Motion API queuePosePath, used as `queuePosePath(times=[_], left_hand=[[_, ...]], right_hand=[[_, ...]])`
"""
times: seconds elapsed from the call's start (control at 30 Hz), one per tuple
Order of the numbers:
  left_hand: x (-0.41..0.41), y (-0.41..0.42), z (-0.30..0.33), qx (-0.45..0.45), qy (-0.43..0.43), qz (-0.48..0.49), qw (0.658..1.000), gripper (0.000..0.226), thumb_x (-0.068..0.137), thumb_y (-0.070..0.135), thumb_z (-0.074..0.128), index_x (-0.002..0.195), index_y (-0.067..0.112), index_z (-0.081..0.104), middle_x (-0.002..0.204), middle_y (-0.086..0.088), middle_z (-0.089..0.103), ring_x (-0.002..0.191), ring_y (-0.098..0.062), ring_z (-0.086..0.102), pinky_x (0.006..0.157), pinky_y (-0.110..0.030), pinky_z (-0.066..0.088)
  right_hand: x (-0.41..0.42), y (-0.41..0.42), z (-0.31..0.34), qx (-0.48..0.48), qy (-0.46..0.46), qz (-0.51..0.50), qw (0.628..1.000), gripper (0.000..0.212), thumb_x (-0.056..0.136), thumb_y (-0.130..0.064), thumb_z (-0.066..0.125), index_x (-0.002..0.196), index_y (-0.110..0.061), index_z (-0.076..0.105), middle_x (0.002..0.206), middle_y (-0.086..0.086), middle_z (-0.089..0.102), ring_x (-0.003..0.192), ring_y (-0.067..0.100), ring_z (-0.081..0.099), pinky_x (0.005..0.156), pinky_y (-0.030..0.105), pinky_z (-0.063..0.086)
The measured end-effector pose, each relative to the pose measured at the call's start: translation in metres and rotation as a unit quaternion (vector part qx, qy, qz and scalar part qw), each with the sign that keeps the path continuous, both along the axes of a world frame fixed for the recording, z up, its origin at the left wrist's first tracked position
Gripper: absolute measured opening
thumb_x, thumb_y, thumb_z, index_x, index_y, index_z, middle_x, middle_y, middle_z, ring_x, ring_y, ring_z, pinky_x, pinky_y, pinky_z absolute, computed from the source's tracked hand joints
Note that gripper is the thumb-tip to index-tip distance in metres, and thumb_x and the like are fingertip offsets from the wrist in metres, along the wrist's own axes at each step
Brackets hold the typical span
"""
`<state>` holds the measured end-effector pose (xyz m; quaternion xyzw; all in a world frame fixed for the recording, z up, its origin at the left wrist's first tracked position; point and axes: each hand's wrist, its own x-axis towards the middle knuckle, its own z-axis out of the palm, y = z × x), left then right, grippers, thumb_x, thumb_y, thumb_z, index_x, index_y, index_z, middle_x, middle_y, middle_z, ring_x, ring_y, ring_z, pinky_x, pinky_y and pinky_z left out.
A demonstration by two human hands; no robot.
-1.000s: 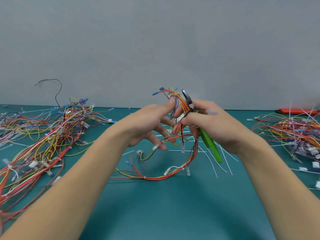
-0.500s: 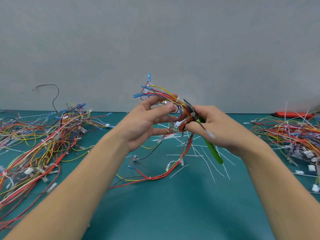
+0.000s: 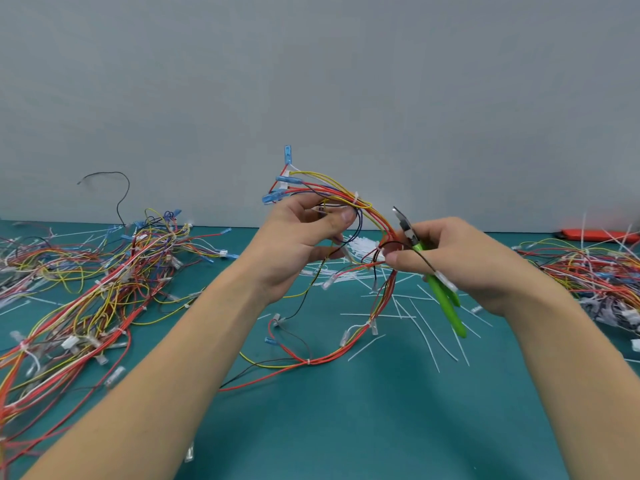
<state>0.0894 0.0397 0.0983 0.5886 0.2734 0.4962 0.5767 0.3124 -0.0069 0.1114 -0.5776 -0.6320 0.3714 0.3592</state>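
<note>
A wire harness (image 3: 349, 197) of red, yellow and black wires with blue terminals is held up above the teal mat (image 3: 346, 410). My left hand (image 3: 298, 244) pinches its upper wires between thumb and fingers, just under the blue terminals. My right hand (image 3: 450, 261) grips green-handled cutters (image 3: 440, 289), their jaws pointing up beside the bundle, and its thumb and forefinger also pinch the harness. The rest of the harness loops down onto the mat.
A big tangle of wire harnesses (image 3: 86, 289) covers the mat's left side, another pile (image 3: 588, 271) lies at the right. Cut white cable ties (image 3: 415, 323) are scattered under my hands. An orange tool (image 3: 595, 234) lies at the far right by the grey wall.
Both hands rose slightly and spread apart. My left hand turned the upper wire ends up and left, fanning the blue terminals; the cutters' jaws swung clear of the bundle.
</note>
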Motion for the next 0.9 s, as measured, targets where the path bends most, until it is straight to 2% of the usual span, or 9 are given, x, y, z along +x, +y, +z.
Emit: queuePosePath(times=[0.07,0.13,0.2,0.33,0.43,0.6,0.67,0.77,0.9], left_hand=[[0.0,0.0,0.0,0.0,0.008,0.008,1.0,0.012,0.086,0.015,0.076,0.085,0.027,0.079,0.079,0.006,0.068,0.069,-0.011,0.059,0.072,-0.037,0.061],[0.0,0.0,0.0,-0.007,0.014,0.013,1.0,0.012,0.089,0.012,0.076,0.095,0.023,0.077,0.081,0.006,0.068,0.07,-0.012,0.058,0.076,-0.04,0.06],[0.002,0.0,-0.001,-0.013,0.019,0.026,0.999,0.013,0.089,0.012,0.077,0.098,0.021,0.075,0.082,0.006,0.068,0.071,-0.011,0.06,0.077,-0.04,0.06],[0.008,0.0,-0.004,0.003,0.06,0.101,0.993,0.016,0.087,0.014,0.082,0.098,0.022,0.073,0.087,0.006,0.069,0.075,-0.006,0.064,0.069,-0.028,0.059],[0.009,0.001,-0.006,0.053,0.105,0.152,0.981,0.019,0.086,0.02,0.083,0.08,0.034,0.073,0.079,0.014,0.068,0.07,-0.005,0.061,0.062,-0.025,0.056],[0.007,0.002,-0.004,0.127,0.15,0.188,0.962,0.014,0.087,0.027,0.08,0.08,0.034,0.072,0.076,0.016,0.069,0.065,0.002,0.06,0.06,-0.02,0.053],[0.005,0.003,-0.004,0.105,0.153,0.182,0.966,0.02,0.089,0.025,0.079,0.08,0.043,0.072,0.074,0.021,0.068,0.063,0.004,0.059,0.058,-0.022,0.055],[0.004,0.004,-0.005,0.035,0.135,0.163,0.977,0.013,0.093,0.02,0.074,0.091,0.032,0.072,0.071,0.021,0.068,0.058,0.003,0.059,0.061,-0.025,0.06],[0.003,0.004,-0.003,-0.017,0.106,0.147,0.983,0.013,0.095,0.013,0.072,0.099,0.025,0.072,0.075,0.009,0.068,0.057,-0.001,0.06,0.069,-0.034,0.063]], right_hand=[[0.009,-0.001,0.0,-0.037,-0.032,-0.017,0.999,0.013,0.087,-0.027,0.082,0.097,-0.02,0.079,0.088,0.003,0.08,0.088,0.019,0.076,0.087,0.032,0.052],[0.021,-0.002,-0.002,-0.086,-0.095,-0.013,0.992,0.014,0.09,-0.03,0.077,0.094,-0.016,0.074,0.072,0.004,0.076,0.066,0.021,0.07,0.07,0.028,0.051],[0.033,-0.002,-0.005,-0.147,-0.195,0.012,0.97,0.023,0.091,-0.033,0.074,0.09,-0.011,0.068,0.061,0.003,0.068,0.054,0.016,0.063,0.055,0.025,0.048],[0.045,-0.002,-0.02,-0.277,-0.335,0.037,0.9,0.028,0.088,-0.037,0.073,0.084,-0.01,0.064,0.064,0.006,0.069,0.056,0.021,0.064,0.058,0.03,0.055],[0.047,0.001,-0.032,-0.317,-0.356,0.016,0.879,0.034,0.085,-0.04,0.075,0.089,-0.007,0.066,0.064,0.01,0.066,0.051,0.025,0.06,0.054,0.031,0.053],[0.048,0.006,-0.039,-0.32,-0.346,-0.036,0.882,0.039,0.08,-0.044,0.079,0.078,-0.007,0.067,0.054,0.005,0.065,0.046,0.022,0.061,0.05,0.03,0.053],[0.048,0.007,-0.04,-0.322,-0.335,-0.05,0.884,0.039,0.08,-0.045,0.08,0.078,-0.008,0.069,0.055,0.004,0.066,0.047,0.023,0.061,0.05,0.03,0.054],[0.048,0.008,-0.04,-0.333,-0.321,-0.051,0.885,0.04,0.078,-0.043,0.083,0.081,-0.004,0.074,0.057,0.005,0.067,0.049,0.024,0.062,0.052,0.034,0.057],[0.051,0.008,-0.032,-0.326,-0.316,-0.054,0.889,0.043,0.073,-0.041,0.09,0.083,-0.002,0.076,0.063,0.007,0.072,0.057,0.024,0.067,0.061,0.047,0.064]])
